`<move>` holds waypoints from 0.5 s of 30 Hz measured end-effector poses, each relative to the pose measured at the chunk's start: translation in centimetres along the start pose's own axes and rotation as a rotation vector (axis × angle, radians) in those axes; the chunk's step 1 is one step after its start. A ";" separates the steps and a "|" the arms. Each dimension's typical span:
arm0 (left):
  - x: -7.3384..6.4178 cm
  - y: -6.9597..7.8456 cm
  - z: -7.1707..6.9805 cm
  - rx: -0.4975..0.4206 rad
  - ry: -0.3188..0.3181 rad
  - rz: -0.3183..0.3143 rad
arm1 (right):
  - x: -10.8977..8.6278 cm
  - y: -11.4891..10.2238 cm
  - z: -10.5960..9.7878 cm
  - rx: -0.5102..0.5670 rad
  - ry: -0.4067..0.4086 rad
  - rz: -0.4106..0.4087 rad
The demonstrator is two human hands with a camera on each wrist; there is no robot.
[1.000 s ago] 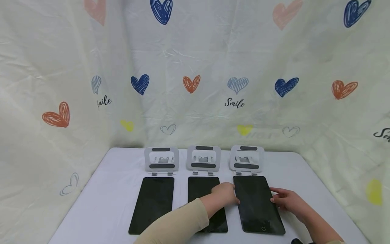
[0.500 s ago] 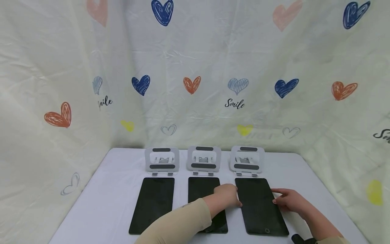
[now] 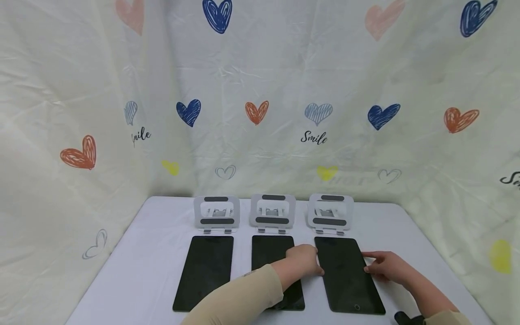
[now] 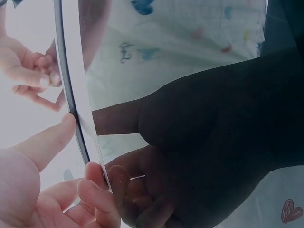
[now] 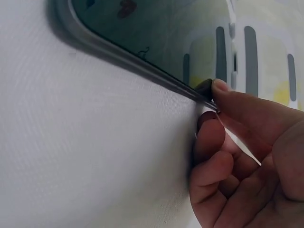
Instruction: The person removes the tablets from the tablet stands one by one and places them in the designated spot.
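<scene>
My left hand (image 3: 302, 260) reaches across the middle tablet (image 3: 266, 250) and holds the left long edge of the right-hand tablet (image 3: 349, 277). On the opposite edge, my right hand (image 3: 387, 267) grips that same tablet between thumb and fingers. Its screen is black, with a round button near me. In the right wrist view, the thumb (image 5: 237, 99) lies along the tablet's edge (image 5: 142, 69), the other fingers curled below. In the left wrist view, thumb and fingertips (image 4: 95, 173) meet an edge beside a dark reflective screen (image 4: 228, 114) mirroring the hand.
Another black tablet (image 3: 205, 271) lies on the left of the white table (image 3: 142, 262). Behind the tablets stand three white stands in a row: left stand (image 3: 197, 212), middle stand (image 3: 253, 212) and right stand (image 3: 350, 212). A heart-printed curtain (image 3: 260, 67) surrounds the table.
The right-hand tablet has shifted slightly right and toward me, with both hands moving along with it. During the last half second it has stayed nearly still. The other tablets and stands keep their places.
</scene>
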State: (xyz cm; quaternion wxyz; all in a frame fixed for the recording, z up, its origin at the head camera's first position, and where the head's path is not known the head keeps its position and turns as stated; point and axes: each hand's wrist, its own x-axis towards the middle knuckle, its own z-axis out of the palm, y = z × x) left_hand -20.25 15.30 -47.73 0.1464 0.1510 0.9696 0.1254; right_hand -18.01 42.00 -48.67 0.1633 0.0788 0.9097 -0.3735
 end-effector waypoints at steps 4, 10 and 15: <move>0.0 0.3 0.0 0.003 0.007 0.001 | 0.0 0.3 -0.4 -0.012 -0.011 -0.015; 0.1 0.6 0.3 -0.016 0.008 -0.013 | -0.1 0.8 -0.6 -0.009 -0.022 -0.005; -0.1 -0.1 0.2 -0.099 -0.008 0.007 | -0.3 0.9 -0.8 -0.006 0.006 -0.011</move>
